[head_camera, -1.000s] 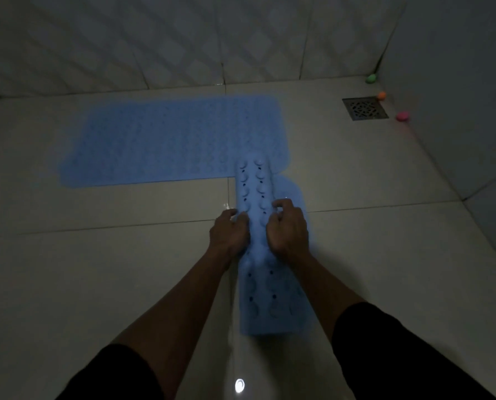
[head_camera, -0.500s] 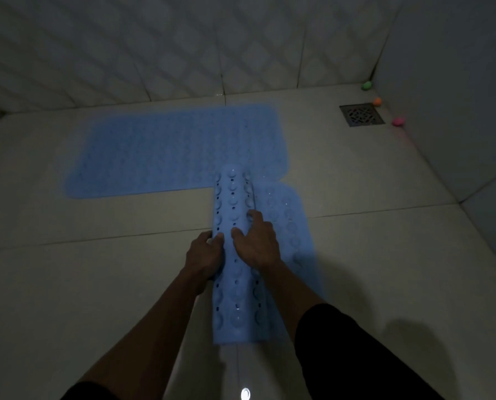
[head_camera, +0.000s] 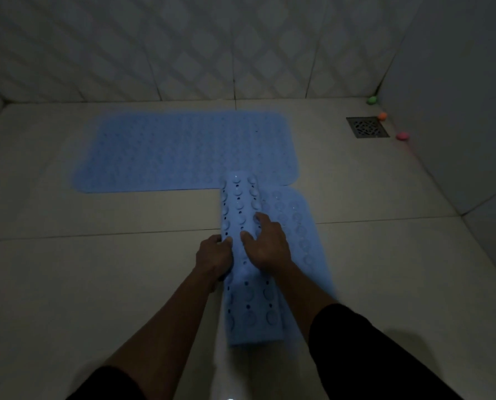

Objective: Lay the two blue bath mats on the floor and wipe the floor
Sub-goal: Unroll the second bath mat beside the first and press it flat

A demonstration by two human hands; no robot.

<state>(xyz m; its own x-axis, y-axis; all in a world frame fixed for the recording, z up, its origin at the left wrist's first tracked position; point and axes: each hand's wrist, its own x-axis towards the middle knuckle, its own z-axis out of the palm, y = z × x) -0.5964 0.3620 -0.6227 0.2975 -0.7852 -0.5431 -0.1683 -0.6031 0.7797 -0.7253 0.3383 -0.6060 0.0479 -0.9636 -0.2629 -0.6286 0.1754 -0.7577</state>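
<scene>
One blue bath mat (head_camera: pixel 183 151) lay flat on the floor (head_camera: pixel 67 269) beside the back wall. The second mat (head_camera: pixel 249 255), partly rolled, extended from its near edge toward the camera. The left hand (head_camera: pixel 213 256) gripped the roll's side; the right hand (head_camera: pixel 267 243) pressed on top, fingers extended.

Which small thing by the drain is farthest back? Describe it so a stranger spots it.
Find the floor drain near the right wall. Three small rounded things sit beyond and beside it; the green one lies in the corner, behind the orange one and the pink one.
</scene>
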